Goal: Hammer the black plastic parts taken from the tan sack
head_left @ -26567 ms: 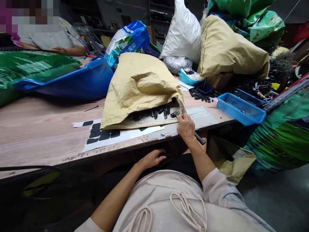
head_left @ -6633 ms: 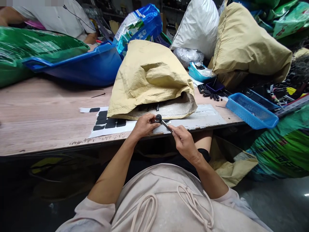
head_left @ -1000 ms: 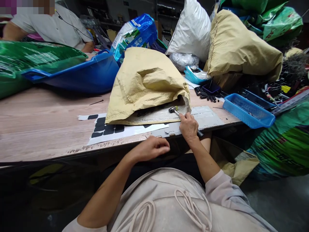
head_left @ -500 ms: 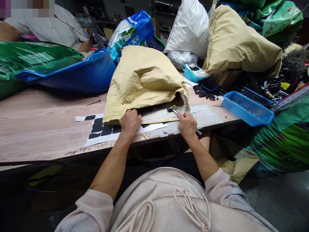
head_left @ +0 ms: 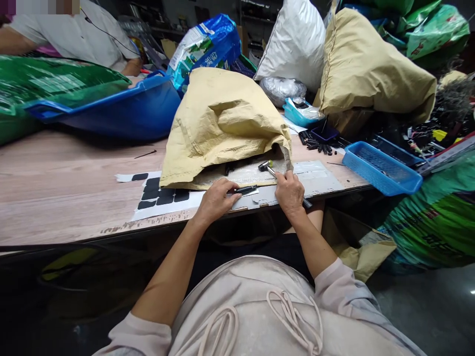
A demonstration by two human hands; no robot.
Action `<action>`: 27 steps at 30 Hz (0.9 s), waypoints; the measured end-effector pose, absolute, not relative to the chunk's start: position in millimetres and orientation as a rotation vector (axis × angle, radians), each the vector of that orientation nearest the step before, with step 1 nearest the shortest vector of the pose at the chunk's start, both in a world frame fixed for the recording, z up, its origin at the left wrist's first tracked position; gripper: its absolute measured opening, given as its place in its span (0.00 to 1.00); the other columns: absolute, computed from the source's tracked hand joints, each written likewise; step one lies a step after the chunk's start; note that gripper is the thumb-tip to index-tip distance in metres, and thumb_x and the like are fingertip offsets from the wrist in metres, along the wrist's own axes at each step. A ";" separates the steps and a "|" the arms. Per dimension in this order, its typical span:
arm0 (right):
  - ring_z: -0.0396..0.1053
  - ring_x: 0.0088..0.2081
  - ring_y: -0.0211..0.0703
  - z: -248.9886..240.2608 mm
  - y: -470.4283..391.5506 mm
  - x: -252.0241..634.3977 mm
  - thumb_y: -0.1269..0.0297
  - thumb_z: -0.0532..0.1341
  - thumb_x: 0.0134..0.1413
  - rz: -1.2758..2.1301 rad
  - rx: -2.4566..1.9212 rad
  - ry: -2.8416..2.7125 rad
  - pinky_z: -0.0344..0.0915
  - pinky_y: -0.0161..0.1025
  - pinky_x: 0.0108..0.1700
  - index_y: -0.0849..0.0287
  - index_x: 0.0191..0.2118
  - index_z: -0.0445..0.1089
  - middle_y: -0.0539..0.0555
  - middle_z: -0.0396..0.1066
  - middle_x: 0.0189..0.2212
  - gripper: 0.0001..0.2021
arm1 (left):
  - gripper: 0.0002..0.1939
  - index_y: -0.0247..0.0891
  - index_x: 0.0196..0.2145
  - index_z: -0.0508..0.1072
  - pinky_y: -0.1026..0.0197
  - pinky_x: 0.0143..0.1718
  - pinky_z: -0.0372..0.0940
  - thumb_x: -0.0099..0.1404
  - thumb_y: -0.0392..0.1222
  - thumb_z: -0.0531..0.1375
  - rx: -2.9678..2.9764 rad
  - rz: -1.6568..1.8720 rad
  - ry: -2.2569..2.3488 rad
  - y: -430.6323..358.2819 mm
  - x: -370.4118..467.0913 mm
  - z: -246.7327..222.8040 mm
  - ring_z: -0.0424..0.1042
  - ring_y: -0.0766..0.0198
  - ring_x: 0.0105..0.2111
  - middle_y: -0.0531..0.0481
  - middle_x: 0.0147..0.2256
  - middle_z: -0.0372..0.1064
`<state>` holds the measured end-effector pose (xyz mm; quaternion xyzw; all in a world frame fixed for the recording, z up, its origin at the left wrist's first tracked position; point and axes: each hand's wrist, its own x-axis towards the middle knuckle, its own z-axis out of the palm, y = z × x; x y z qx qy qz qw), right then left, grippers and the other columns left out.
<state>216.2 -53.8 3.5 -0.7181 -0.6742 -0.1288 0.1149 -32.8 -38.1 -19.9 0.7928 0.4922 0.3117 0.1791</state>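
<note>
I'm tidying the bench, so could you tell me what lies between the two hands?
In the head view, only a slim black pen-like part, pinched by the left hand; right hand grips a small hammer.

Sack (head_left: 222, 118) lying mid-tabletop (head_left: 67, 188), mouth toward the near edge; small hammer (head_left: 265, 167) in the mouth, sticker sheet (head_left: 163, 198) just left in front; tub (head_left: 122, 111) behind left, basket (head_left: 378, 170) far right, second sack (head_left: 371, 69) behind it

Left hand (head_left: 217, 199) withdrew (from sack mouth) holding black piece (head_left: 245, 189).

Matt woven tan sack (head_left: 222, 118); worn wood table (head_left: 63, 193); glossy blue plastic basket (head_left: 382, 168).
</note>
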 end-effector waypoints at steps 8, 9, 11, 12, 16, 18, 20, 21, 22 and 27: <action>0.74 0.49 0.50 4.3 -63.7 231.0 0.69 0.55 0.75 -0.159 -1.912 -1.887 0.67 0.38 0.47 0.52 0.65 0.77 0.58 0.79 0.49 0.21 | 0.10 0.42 0.40 0.84 0.56 0.42 0.65 0.62 0.47 0.71 2.052 0.874 1.481 -33.2 -25.7 -19.6 0.73 0.56 0.39 0.49 0.38 0.78; 0.75 0.49 0.49 3.7 -67.5 232.7 0.70 0.55 0.74 -0.107 -1.840 -1.866 0.68 0.38 0.48 0.53 0.64 0.77 0.58 0.79 0.49 0.21 | 0.10 0.42 0.40 0.85 0.56 0.42 0.65 0.62 0.47 0.71 2.026 0.880 1.475 -32.5 -25.8 -19.4 0.73 0.56 0.39 0.49 0.38 0.78; 0.76 0.50 0.49 2.8 -76.9 234.1 0.69 0.55 0.74 0.019 -1.667 -1.839 0.71 0.39 0.51 0.55 0.63 0.78 0.58 0.80 0.50 0.21 | 0.10 0.42 0.39 0.85 0.56 0.42 0.65 0.61 0.47 0.71 1.985 0.895 1.457 -31.7 -26.8 -19.5 0.73 0.56 0.38 0.49 0.38 0.78; 0.77 0.51 0.48 2.7 -82.2 233.7 0.68 0.55 0.74 0.088 -1.578 -1.835 0.71 0.39 0.53 0.56 0.62 0.79 0.58 0.81 0.50 0.20 | 0.11 0.42 0.39 0.85 0.56 0.42 0.65 0.61 0.48 0.71 1.965 0.903 1.453 -31.5 -27.5 -19.8 0.73 0.57 0.38 0.49 0.38 0.79; 0.78 0.51 0.47 4.9 -104.8 224.3 0.66 0.55 0.75 0.285 -1.351 -1.854 0.73 0.41 0.56 0.55 0.61 0.79 0.58 0.82 0.48 0.19 | 0.12 0.41 0.39 0.85 0.57 0.39 0.66 0.59 0.48 0.71 1.885 0.914 1.463 -31.5 -29.0 -21.9 0.73 0.57 0.36 0.49 0.37 0.79; 0.78 0.50 0.46 5.5 -113.9 217.1 0.65 0.54 0.76 0.321 -1.301 -1.879 0.73 0.40 0.56 0.55 0.62 0.79 0.57 0.81 0.48 0.19 | 0.12 0.41 0.39 0.85 0.57 0.37 0.65 0.59 0.49 0.71 1.858 0.918 1.457 -31.1 -28.9 -23.0 0.73 0.57 0.36 0.49 0.36 0.79; 0.78 0.50 0.45 4.2 -119.7 210.5 0.66 0.53 0.77 0.325 -1.302 -1.923 0.73 0.38 0.56 0.55 0.63 0.78 0.57 0.81 0.48 0.20 | 0.12 0.41 0.38 0.86 0.57 0.36 0.65 0.59 0.49 0.71 1.848 0.921 1.449 -30.6 -28.7 -23.6 0.73 0.58 0.35 0.49 0.36 0.78; 0.78 0.49 0.44 2.8 -121.3 207.9 0.67 0.53 0.77 0.313 -1.328 -1.950 0.73 0.37 0.55 0.54 0.64 0.78 0.56 0.80 0.48 0.20 | 0.12 0.41 0.38 0.86 0.57 0.36 0.64 0.59 0.49 0.71 1.847 0.924 1.448 -30.2 -28.6 -23.8 0.72 0.58 0.35 0.49 0.36 0.79; 0.78 0.49 0.44 1.2 -122.2 206.0 0.67 0.53 0.77 0.296 -1.366 -1.979 0.73 0.36 0.54 0.53 0.64 0.78 0.56 0.80 0.47 0.21 | 0.12 0.41 0.38 0.86 0.57 0.36 0.64 0.58 0.48 0.72 1.846 0.926 1.450 -29.9 -28.5 -23.9 0.72 0.59 0.34 0.49 0.36 0.79; 0.77 0.45 0.43 -2.8 -122.5 205.3 0.69 0.54 0.76 0.233 -1.470 -2.053 0.73 0.33 0.49 0.50 0.64 0.78 0.54 0.79 0.44 0.21 | 0.12 0.41 0.38 0.86 0.58 0.37 0.64 0.58 0.48 0.72 1.858 0.939 1.453 -28.7 -28.7 -24.7 0.71 0.60 0.34 0.49 0.37 0.79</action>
